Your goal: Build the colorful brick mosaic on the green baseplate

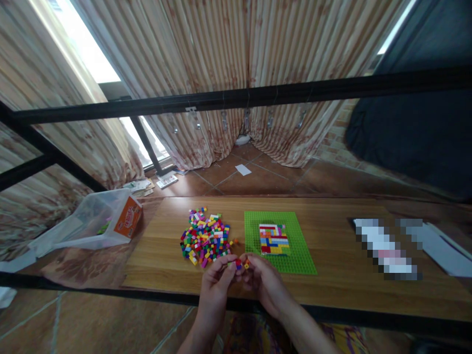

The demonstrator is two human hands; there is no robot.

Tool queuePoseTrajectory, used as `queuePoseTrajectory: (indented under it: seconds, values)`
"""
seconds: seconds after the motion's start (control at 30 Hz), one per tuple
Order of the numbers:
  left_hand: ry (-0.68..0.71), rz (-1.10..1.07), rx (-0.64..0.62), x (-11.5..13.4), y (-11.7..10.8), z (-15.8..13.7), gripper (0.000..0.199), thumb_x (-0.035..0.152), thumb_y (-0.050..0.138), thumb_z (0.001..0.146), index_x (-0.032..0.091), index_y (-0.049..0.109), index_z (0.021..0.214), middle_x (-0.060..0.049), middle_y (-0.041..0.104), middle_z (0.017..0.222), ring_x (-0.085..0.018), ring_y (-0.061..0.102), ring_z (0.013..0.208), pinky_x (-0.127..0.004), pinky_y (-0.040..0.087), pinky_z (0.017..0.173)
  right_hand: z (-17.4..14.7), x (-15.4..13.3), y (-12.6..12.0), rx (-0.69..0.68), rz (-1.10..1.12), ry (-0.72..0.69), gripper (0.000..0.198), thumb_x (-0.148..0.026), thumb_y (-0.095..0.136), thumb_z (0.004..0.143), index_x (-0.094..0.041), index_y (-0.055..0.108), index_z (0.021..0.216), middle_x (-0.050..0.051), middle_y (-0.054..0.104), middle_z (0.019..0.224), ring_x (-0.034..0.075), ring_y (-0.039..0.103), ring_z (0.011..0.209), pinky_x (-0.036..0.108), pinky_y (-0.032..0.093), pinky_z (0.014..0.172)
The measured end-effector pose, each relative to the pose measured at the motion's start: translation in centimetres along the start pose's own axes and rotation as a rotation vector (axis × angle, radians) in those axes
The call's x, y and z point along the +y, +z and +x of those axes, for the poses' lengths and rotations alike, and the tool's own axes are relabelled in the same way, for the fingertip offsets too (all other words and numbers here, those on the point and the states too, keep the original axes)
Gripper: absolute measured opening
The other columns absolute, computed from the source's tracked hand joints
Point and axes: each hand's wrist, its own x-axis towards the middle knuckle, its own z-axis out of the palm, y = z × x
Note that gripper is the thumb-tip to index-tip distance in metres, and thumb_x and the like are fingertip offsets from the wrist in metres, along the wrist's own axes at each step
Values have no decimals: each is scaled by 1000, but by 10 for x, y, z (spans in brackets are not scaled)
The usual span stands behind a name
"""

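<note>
- Pinching a few tiny bricks [241,264] together, red, blue and orange, between both hands, just over the near edge of the table [332,275].
- Left hand [216,280] curling its fingers [225,265] narrow around the left side of the little bricks.
- Right hand [263,278] closing its fingers [250,260] narrow on the right side, touching the same bricks.
- Sitting just behind the hands: a big pile of loose bricks [205,238] in many colours.
- Lying beside the pile, to the right: a green baseplate [295,246] with a small patch of built bricks [273,239] stuck on it.
- Risking a slip: bricks so small, and held so near the table edge, so maybe dropping to the floor [92,319] if the pinch gets loose.
- Risking a bump too: the pile being so near the left hand, so maybe scattering if a knuckle pushes into it.
- Maybe pressing crooked, since the pieces are tiny and the fingers are covering them.
- Hiding most of the held bricks behind the fingertips, so not showing how many there are or if they are joined.
- Blurring out something on the right of the table [387,248] with grey squares.
- Resting at the left: a clear plastic bag [84,221] with an orange box [127,221], too far to read.
- Cutting off both arms at the bottom.
</note>
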Motion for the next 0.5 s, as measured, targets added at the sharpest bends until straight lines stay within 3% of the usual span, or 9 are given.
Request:
queuePoseTrajectory:
  seconds: [0.17, 0.33, 0.5]
  values:
    - [42, 114, 62, 2, 3, 2, 33, 37, 79, 66, 16, 74, 90, -4, 72, 72, -15, 64, 62, -25, 53, 60, 2, 2, 8, 15, -210, -87, 38, -57, 62, 77, -20, 60, 82, -3, 54, 62, 7, 36, 45, 19, 26, 40]
    - [20, 101, 136, -3, 3, 2, 34, 35, 83, 60, 16, 75, 88, -6, 74, 85, -16, 67, 74, -23, 54, 68, 7, 16, 15, 106, -321, -359, 34, -52, 63, 79, -19, 61, 72, 0, 59, 68, 13, 51, 65, 24, 43, 60]
    - [-28, 59, 133, -13, -3, 6, 40, 36, 87, 55, 16, 75, 88, -5, 75, 90, -18, 69, 82, -21, 55, 72, 10, 23, 17, 182, -312, -408, 30, -46, 60, 80, -18, 60, 69, -1, 57, 65, 13, 51, 64, 24, 43, 60]
